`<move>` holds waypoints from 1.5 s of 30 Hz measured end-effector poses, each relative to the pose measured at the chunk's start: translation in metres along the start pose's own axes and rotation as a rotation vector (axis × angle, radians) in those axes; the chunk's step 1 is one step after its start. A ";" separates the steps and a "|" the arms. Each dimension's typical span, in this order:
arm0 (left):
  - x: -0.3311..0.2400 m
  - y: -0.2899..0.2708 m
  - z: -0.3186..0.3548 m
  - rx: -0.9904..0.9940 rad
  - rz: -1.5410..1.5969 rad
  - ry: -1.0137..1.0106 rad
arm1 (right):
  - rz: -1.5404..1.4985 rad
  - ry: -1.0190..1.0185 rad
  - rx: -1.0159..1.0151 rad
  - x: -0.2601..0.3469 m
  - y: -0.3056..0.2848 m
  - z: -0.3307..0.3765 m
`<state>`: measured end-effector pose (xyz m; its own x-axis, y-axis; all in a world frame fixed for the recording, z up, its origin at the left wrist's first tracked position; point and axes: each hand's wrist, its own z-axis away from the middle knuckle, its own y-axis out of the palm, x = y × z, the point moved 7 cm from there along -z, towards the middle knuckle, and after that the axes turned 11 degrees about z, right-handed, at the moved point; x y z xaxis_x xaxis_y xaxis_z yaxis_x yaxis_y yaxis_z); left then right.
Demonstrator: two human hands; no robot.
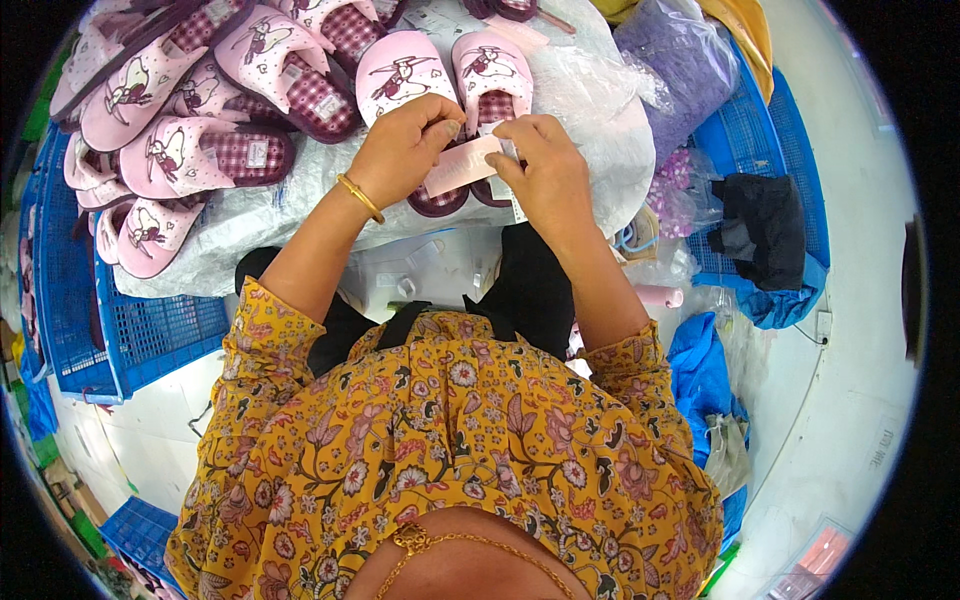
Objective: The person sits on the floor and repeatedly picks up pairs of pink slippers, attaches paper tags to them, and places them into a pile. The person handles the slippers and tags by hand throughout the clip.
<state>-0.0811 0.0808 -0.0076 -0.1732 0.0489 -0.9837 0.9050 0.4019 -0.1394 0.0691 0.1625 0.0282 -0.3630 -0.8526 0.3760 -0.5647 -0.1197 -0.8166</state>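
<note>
A pair of pink slippers with a printed cartoon dog and checked maroon insoles lies in front of me, the left slipper (pixel 405 68) beside the right slipper (pixel 492 68). Over their heel ends is a pale pink card tag (pixel 462 167). My right hand (pixel 545 165) pinches its right end between thumb and fingers. At the tag's upper left, my left hand (pixel 410 148) is closed with fingers curled; whatever its fingertips grip is hidden. A white label (pixel 517 207) hangs below my right hand, partly covered by it.
A heap of similar slippers (pixel 205 158) fills the left of the plastic-covered table (pixel 600 140). A blue crate (pixel 165 335) stands at lower left. On the right are a bag of purple material (pixel 675 75), a black cloth (pixel 762 230) and blue plastic sheeting (pixel 700 375).
</note>
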 end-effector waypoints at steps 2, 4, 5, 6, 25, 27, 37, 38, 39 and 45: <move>0.001 0.002 0.001 0.008 0.008 0.002 | -0.018 0.015 0.016 0.000 -0.001 0.001; 0.001 0.004 0.002 0.010 -0.007 0.009 | -0.005 0.003 0.034 0.000 -0.001 0.001; 0.001 0.005 0.002 0.010 -0.015 0.012 | 0.019 -0.015 0.043 -0.002 -0.002 0.000; 0.000 0.006 0.002 0.017 -0.064 0.055 | 0.046 -0.031 0.052 -0.003 -0.003 -0.002; 0.009 0.019 0.002 0.026 -0.305 0.153 | 0.451 -0.238 0.102 0.013 0.002 -0.022; 0.011 0.020 0.001 0.033 -0.305 0.153 | 0.497 -0.298 0.095 0.016 0.005 -0.028; 0.012 0.018 0.001 0.008 -0.330 0.185 | 0.496 -0.392 0.094 0.016 0.025 -0.024; 0.013 0.018 0.001 0.002 -0.334 0.181 | 0.504 -0.385 0.102 0.015 0.029 -0.024; 0.013 0.018 0.001 -0.004 -0.339 0.180 | 0.513 -0.377 0.108 0.014 0.031 -0.023; 0.015 0.017 -0.002 0.008 -0.277 0.145 | 0.444 -0.257 0.191 0.003 0.035 -0.025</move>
<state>-0.0692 0.0899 -0.0246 -0.4668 0.0686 -0.8817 0.8186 0.4108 -0.4014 0.0295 0.1684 0.0119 -0.3292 -0.9363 -0.1224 -0.2453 0.2100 -0.9464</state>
